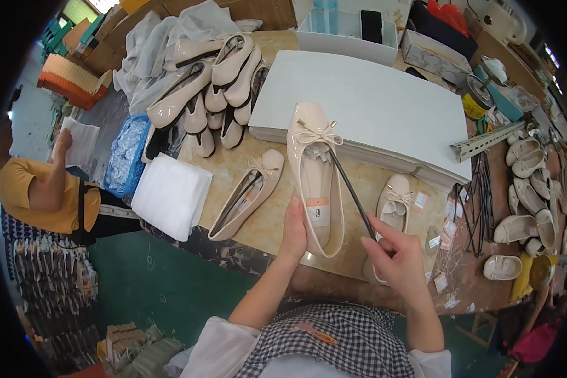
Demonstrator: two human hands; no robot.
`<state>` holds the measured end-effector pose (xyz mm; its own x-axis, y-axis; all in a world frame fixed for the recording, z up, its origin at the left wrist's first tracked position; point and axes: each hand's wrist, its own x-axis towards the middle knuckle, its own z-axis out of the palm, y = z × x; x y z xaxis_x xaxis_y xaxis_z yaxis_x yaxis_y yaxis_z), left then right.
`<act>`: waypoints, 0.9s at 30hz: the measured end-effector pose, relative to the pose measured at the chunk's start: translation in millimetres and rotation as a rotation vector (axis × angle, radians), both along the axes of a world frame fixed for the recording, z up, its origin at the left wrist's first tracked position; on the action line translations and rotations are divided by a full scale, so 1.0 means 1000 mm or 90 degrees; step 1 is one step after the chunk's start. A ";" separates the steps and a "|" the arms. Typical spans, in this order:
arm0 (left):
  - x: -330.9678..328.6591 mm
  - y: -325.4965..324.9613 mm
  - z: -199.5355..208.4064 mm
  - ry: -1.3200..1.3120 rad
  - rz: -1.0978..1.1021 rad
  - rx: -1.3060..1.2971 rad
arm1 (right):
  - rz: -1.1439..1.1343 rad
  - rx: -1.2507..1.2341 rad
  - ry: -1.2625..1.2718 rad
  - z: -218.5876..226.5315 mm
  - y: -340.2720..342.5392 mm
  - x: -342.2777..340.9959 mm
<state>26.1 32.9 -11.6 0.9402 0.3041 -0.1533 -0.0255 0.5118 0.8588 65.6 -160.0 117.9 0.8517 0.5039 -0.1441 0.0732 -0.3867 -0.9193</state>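
Both grips [294,232] [397,253] closed: shoe [314,181], black rod [353,190]

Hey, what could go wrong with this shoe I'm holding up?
The black stick, held in the right fingers, points into the raised shoe; a slip might scratch it inside. The stick also comes close to the bow and might snag it. The piled shoes overlap and could slide.

Inside the held shoe [309,170], an orange-and-white label [320,222] shows a dark mark [317,213]! Down on the checked apron [349,321], an orange patch [325,337], its lettering too small to read.
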 end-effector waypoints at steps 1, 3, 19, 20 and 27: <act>-0.001 0.000 0.004 0.002 0.008 0.035 | -0.003 0.015 0.059 0.002 0.006 0.000; -0.001 -0.002 0.014 0.004 0.021 0.106 | -0.003 0.040 0.133 0.004 0.017 0.004; -0.025 -0.034 -0.003 0.177 0.058 0.028 | -0.001 -0.096 -0.257 -0.053 0.049 -0.004; -0.030 -0.030 0.000 0.275 0.093 -0.037 | -0.006 -0.065 -0.220 -0.052 0.031 0.002; -0.017 0.010 0.042 0.090 0.121 0.831 | -0.483 -0.418 -0.354 -0.109 -0.207 0.159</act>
<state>9.0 42.5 30.3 0.8670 0.4263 0.2579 0.1250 -0.6872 0.7156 224.7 -366.9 9.2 0.9320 -0.1997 0.3025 -0.0505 -0.8980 -0.4372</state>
